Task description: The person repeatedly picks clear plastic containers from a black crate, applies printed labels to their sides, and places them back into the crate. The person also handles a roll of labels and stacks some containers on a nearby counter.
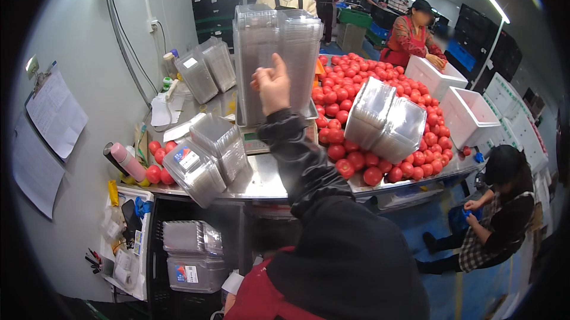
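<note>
My right hand (273, 87) is raised before a tall stack of clear plastic clamshell containers (258, 52). One finger points up and the others are bent; nothing shows in the hand. Whether it touches the stack is unclear. The stack stands on a metal tray over a weighing scale (256, 141). Only a sliver of my left hand (229, 303) shows at the bottom, beside a small white object (232, 282); its grip is hidden. Left of the scale, more nested containers (196, 168) lean at the table's front edge, one bearing a printed label.
Many tomatoes (356, 159) cover the table's right side, with a container stack (385, 119) on them. White foam boxes (472, 112) stand beyond. A black crate (200, 211) below holds containers (196, 253). A co-worker (498, 213) sits at right; others stand behind the table.
</note>
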Available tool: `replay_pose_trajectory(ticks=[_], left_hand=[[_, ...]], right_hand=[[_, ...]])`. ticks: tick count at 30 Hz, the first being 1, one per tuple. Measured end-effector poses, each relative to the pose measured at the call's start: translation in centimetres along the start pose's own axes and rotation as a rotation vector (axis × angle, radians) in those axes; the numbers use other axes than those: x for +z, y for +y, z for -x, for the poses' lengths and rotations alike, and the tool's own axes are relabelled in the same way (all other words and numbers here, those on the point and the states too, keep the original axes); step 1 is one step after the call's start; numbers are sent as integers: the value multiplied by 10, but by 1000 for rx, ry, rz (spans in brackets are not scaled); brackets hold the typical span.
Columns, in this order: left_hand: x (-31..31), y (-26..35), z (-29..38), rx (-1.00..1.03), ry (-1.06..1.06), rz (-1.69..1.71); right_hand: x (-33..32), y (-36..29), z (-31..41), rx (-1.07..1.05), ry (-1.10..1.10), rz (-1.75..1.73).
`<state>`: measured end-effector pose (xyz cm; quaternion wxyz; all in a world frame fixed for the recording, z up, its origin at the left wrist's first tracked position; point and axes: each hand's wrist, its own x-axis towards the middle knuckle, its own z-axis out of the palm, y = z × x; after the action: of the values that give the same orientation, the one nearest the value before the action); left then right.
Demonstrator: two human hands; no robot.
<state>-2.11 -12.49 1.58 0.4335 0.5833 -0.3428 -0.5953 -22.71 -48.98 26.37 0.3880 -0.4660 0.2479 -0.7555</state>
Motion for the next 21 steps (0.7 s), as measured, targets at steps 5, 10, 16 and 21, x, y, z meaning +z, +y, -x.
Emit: replay_pose_trajectory(ticks=[5, 10, 16, 21], left_hand=[[-8, -7, 28, 82, 91, 63], [-5, -17, 75, 122, 284, 44], [2, -17, 110, -125, -66, 349], [4, -24, 126, -71, -31, 459]], right_hand=[[4, 32, 72, 142, -513, 191], [59, 96, 222, -26, -1116, 619], [107, 145, 285, -220, -1299, 1018], [122, 149, 331, -38, -1533, 1260]])
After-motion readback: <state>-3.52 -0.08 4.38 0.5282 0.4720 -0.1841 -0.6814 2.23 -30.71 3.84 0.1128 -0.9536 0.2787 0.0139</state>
